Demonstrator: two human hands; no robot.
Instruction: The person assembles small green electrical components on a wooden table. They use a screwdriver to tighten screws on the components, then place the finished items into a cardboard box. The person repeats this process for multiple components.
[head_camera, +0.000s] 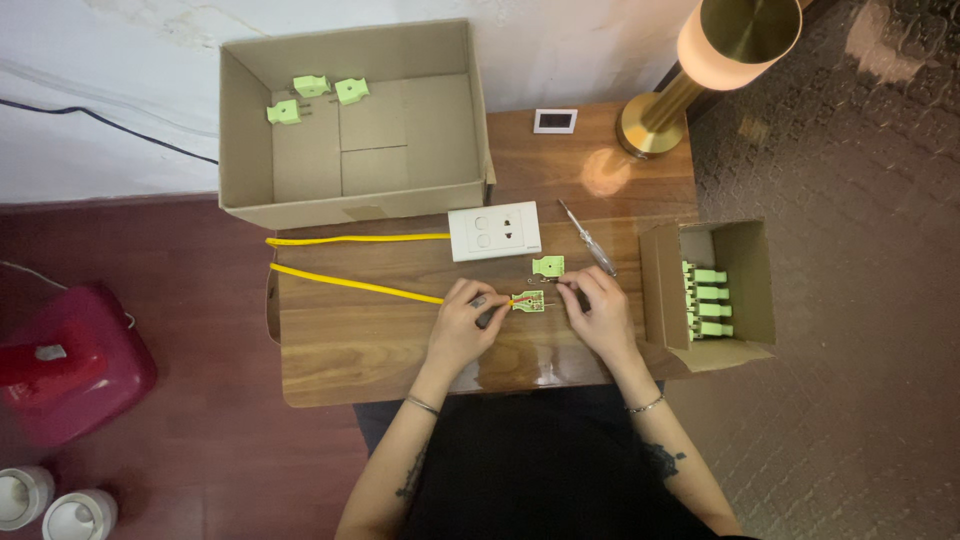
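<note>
The left hand is resting on the table, its fingers closing around the end of a yellow cable right where it is meeting an open green plug half. The right hand is sitting just beside the plug half on the other side, its fingertips pinching at the plug's right edge; what exactly they are gripping there is too small to tell. The plug half is lying flat near the middle of the table, between the two hands, with reddish wire ends showing on it.

Just above it, a second green plug piece is lying apart. A screwdriver is lying slanted near it, and a white switch plate is sitting beside the cable's other run.

The cable is running left from the hands in two strands toward the table's left edge.

A big open carton is standing at the back left, holding three green plugs. A small carton is lying on its side at the right, with a row of green plugs stacked inside. A brass lamp is glowing at the back right, and a small white card is lying near its base. A red object is sitting on the floor to the left.
</note>
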